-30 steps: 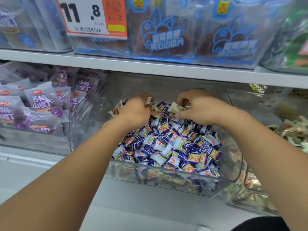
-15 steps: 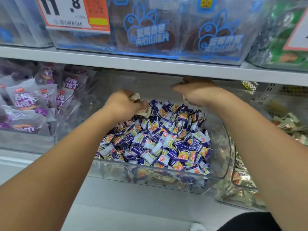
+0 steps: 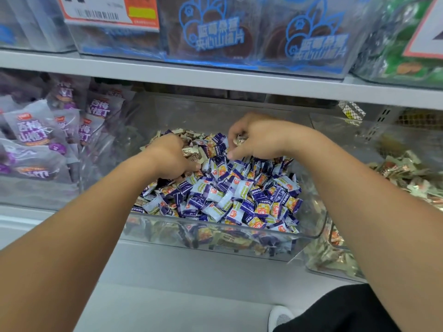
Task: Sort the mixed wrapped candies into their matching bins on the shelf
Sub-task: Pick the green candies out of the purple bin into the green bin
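Both hands are in the clear bin of purple candies, the left hand and right hand each curled around light, crinkly, slippery tan candies, best pinched by the wrapper ends.

A grey lower shelf is seen across the frame's middle; three clear bins are set on it: left, centre, right.
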Tool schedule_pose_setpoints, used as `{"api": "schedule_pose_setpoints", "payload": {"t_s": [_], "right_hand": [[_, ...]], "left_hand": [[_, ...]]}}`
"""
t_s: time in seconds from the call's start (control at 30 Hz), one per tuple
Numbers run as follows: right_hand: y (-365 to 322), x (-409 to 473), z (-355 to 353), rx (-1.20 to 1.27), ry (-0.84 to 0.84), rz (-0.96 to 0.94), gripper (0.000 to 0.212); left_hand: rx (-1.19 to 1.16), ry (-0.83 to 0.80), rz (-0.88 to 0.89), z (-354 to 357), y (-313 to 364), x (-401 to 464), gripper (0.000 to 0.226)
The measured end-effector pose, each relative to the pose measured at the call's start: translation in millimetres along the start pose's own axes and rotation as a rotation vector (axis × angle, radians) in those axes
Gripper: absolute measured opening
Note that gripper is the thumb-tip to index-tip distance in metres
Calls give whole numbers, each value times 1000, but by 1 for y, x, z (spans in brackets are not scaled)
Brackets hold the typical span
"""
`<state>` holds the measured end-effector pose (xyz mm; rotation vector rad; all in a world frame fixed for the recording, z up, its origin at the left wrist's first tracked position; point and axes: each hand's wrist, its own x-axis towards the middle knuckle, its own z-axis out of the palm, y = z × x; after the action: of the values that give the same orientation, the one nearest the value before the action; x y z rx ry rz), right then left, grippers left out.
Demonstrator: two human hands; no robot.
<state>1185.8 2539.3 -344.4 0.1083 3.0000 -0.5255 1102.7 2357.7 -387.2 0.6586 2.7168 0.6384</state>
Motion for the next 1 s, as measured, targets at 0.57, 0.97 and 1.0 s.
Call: {"api": "schedule_pose_setpoints", "payload": {"t_s": [0.57,0.97,1.0], "right_hand": [[-10,-8,-11,-209,-54,63,22],[-44,-12,11,-589,-400,-85,49],[-43,-19,4,-597,-412,-48,49]], "left_hand": [[-226,266,124,-23,-37,-3,34],[9,180,167,-18,-59,-8,45],[14,165,182,-18,-60,-11,45]]}}
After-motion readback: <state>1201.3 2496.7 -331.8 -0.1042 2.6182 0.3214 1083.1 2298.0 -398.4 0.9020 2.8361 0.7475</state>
